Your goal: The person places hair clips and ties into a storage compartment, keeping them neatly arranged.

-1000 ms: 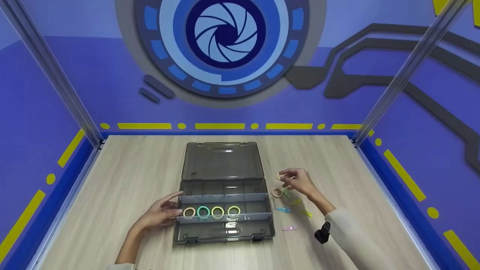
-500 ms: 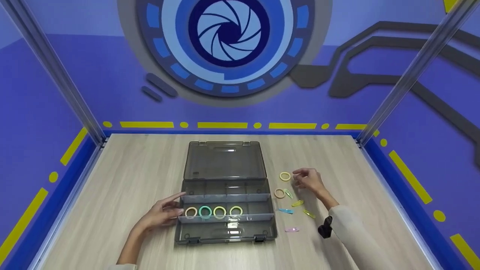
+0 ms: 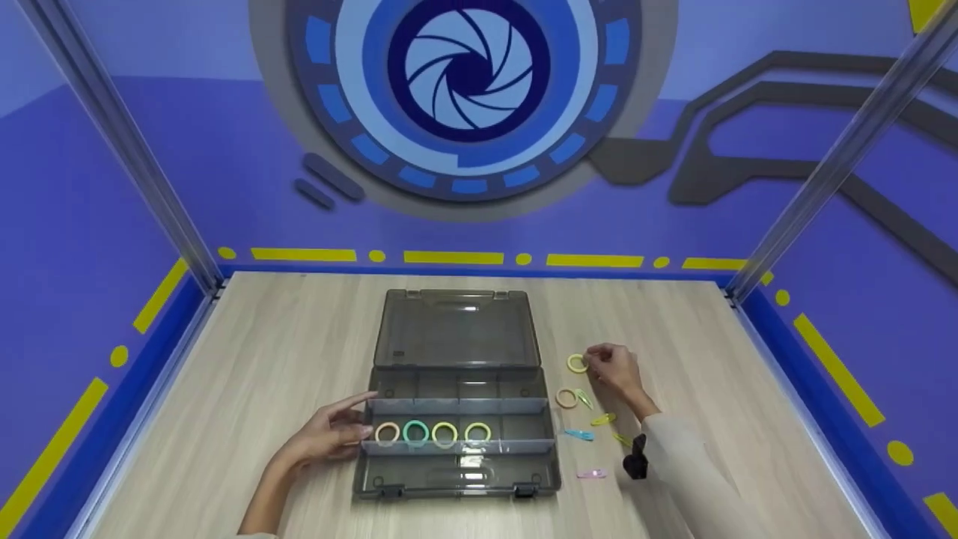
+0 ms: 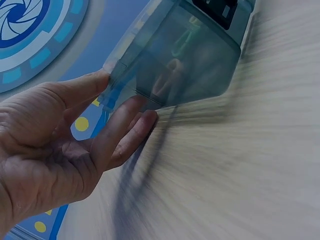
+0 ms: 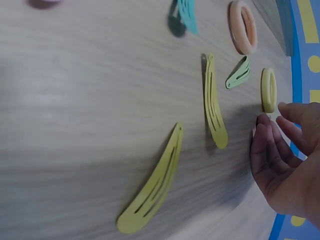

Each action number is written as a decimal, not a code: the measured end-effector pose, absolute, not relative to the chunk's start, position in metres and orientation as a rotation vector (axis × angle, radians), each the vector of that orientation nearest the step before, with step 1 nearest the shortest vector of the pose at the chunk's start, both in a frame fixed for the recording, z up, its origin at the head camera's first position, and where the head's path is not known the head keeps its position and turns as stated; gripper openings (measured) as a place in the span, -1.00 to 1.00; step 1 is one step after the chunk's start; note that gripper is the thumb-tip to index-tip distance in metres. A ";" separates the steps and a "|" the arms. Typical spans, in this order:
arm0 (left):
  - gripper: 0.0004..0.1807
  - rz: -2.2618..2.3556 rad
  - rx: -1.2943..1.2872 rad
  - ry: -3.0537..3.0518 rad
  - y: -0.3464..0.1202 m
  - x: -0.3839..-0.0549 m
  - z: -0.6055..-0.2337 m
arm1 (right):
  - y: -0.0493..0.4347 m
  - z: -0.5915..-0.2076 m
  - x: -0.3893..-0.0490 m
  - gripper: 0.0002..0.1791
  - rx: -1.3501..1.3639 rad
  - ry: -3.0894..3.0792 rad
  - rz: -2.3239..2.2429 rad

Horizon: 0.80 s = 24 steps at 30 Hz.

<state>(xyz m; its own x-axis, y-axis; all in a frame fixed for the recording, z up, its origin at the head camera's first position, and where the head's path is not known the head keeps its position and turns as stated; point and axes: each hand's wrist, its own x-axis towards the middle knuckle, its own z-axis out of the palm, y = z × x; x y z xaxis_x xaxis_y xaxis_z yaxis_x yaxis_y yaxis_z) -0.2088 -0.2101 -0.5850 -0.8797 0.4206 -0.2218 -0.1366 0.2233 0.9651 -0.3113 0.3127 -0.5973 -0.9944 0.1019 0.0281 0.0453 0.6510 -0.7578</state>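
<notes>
My left hand (image 3: 323, 436) is at the left side of a smoky clear plastic organizer box (image 3: 456, 483), whose lid (image 3: 458, 329) lies back open. In the left wrist view, extended fingertips touch the box's side wall (image 4: 210, 65). Several rings, peach (image 3: 387, 434), green (image 3: 415, 433) and yellow (image 3: 444, 434), form a row in the middle compartment. Right of the box, my right hand (image 3: 615, 368) has its fingertips at the near edge of a pale yellow ring (image 5: 269, 90) on the table. Thumb and fingers stand apart there.
Beside the box lie a peach ring (image 5: 243, 27), a light green snap hair clip (image 5: 239, 73), two yellow clips (image 5: 215, 102) (image 5: 152, 182), a blue clip (image 3: 578, 434) and a pink clip (image 3: 591, 474). Blue printed walls (image 3: 150, 150) enclose the wooden table (image 3: 299, 329).
My right hand was over the yellow ring, drew off to the right, and is back at its edge now. The left hand stays at the box. The head view has shifted slightly.
</notes>
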 end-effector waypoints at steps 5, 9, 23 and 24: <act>-0.26 1.712 0.244 2.047 -0.209 -0.207 -0.586 | 0.311 -0.601 -0.308 -0.81 -0.107 -2.835 1.177; -0.26 1.720 0.260 2.049 -0.207 -0.209 -0.586 | 0.311 -0.603 -0.307 -0.84 -0.155 -2.807 1.081; -0.26 1.731 0.295 2.054 -0.210 -0.209 -0.586 | 0.316 -0.598 -0.299 -0.84 -0.167 -2.763 1.192; -0.26 1.732 0.293 2.056 -0.210 -0.209 -0.587 | 0.316 -0.596 -0.298 -0.84 -0.167 -2.758 1.212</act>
